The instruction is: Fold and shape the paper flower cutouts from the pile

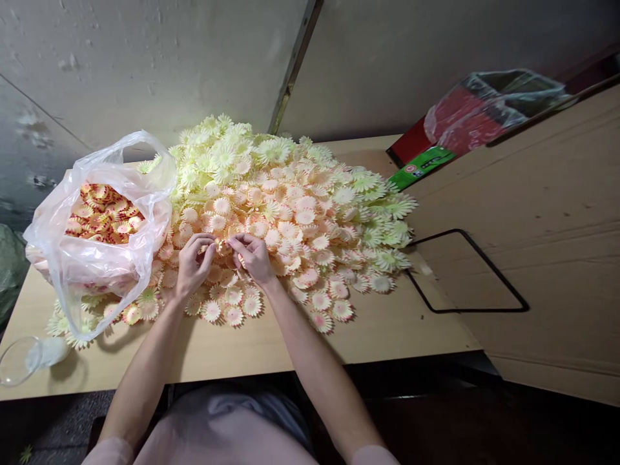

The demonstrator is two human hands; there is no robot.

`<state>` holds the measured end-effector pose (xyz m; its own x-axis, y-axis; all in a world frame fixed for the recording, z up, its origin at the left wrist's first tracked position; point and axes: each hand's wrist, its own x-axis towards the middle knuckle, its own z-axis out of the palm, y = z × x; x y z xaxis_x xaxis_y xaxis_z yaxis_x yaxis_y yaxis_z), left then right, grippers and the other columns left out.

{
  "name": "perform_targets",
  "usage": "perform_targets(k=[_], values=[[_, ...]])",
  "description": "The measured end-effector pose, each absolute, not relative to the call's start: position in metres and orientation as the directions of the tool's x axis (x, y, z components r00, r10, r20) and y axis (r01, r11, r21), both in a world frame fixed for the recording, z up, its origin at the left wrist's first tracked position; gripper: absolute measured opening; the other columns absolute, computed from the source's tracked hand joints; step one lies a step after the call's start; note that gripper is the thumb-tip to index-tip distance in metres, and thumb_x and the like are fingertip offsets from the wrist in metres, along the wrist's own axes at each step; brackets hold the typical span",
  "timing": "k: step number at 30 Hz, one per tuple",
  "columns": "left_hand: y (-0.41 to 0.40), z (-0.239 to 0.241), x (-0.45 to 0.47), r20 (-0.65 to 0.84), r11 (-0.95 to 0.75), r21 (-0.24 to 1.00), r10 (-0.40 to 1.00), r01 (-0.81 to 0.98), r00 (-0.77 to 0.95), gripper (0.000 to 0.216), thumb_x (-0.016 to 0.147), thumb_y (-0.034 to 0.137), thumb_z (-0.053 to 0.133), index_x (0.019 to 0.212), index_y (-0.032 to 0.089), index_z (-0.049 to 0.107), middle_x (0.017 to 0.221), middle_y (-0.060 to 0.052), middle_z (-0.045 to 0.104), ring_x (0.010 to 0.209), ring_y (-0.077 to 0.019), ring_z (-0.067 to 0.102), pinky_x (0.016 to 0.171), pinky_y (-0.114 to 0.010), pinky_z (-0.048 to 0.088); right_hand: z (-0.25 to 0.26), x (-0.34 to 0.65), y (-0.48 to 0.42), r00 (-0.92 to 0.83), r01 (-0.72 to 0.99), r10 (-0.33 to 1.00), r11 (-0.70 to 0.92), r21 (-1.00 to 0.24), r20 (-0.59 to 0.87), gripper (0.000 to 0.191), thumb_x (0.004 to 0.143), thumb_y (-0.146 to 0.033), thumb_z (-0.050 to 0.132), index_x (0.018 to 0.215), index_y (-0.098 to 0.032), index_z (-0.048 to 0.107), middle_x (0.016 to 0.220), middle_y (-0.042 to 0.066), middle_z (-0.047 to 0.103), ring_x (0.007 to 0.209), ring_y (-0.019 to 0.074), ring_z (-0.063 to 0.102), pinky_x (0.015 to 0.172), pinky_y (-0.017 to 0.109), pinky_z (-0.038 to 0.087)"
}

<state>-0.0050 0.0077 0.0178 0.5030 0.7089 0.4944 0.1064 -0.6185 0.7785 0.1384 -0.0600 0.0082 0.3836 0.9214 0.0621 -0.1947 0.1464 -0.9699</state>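
Observation:
A big heap of paper flower cut-outs (290, 200), pale yellow, pink and green, covers the middle of a wooden table (387, 323). My left hand (192, 263) and my right hand (252, 257) meet at the heap's near edge. Both are pinched together on a small pink-and-cream flower piece (223, 245) between their fingertips. More loose flowers lie flat just below my wrists.
A thin plastic bag (97, 258) full of red-and-yellow flower pieces (104, 216) stands at the left. A clear cup (19, 360) lies at the table's front-left corner. A black wire frame (467, 271) and a red and green box (436, 152) sit at the right, beside a wooden panel.

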Motion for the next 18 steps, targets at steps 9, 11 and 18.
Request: perform_targets(k=[9, 11, 18], values=[[0.005, 0.021, -0.005, 0.559, -0.679, 0.728, 0.666, 0.093, 0.494, 0.011, 0.091, 0.023, 0.054, 0.090, 0.016, 0.062, 0.098, -0.009, 0.065, 0.089, -0.0143, 0.063, 0.065, -0.021, 0.052, 0.007, 0.135, -0.060, 0.370, -0.132, 0.922, 0.173, -0.976, 0.114, 0.029, 0.075, -0.045, 0.072, 0.073, -0.017, 0.063, 0.052, -0.005, 0.049, 0.040, 0.0059, 0.040, 0.040, 0.022, 0.031], [0.004, 0.022, -0.004, 0.555, -0.662, 0.743, 0.690, 0.096, 0.464, 0.011, 0.090, 0.023, 0.055, 0.088, 0.016, 0.062, 0.095, -0.008, 0.065, 0.086, -0.0139, 0.062, 0.063, -0.021, 0.050, 0.006, 0.137, -0.060, 0.384, -0.191, 0.919, 0.172, -0.966, 0.087, 0.028, 0.076, -0.044, 0.071, 0.074, -0.018, 0.061, 0.051, -0.006, 0.049, 0.036, 0.0059, 0.040, 0.036, 0.022, 0.029], [-0.002, 0.015, 0.001, 0.607, -0.686, 0.718, 0.701, 0.119, 0.374, 0.011, 0.090, 0.024, 0.055, 0.087, 0.016, 0.061, 0.093, -0.007, 0.066, 0.081, -0.0138, 0.062, 0.054, -0.020, 0.046, 0.011, 0.138, -0.057, 0.399, -0.370, 0.916, 0.131, -0.920, -0.030, 0.032, 0.074, -0.045, 0.072, 0.075, -0.021, 0.052, 0.046, -0.011, 0.043, 0.026, 0.0064, 0.039, 0.027, 0.021, 0.025]])
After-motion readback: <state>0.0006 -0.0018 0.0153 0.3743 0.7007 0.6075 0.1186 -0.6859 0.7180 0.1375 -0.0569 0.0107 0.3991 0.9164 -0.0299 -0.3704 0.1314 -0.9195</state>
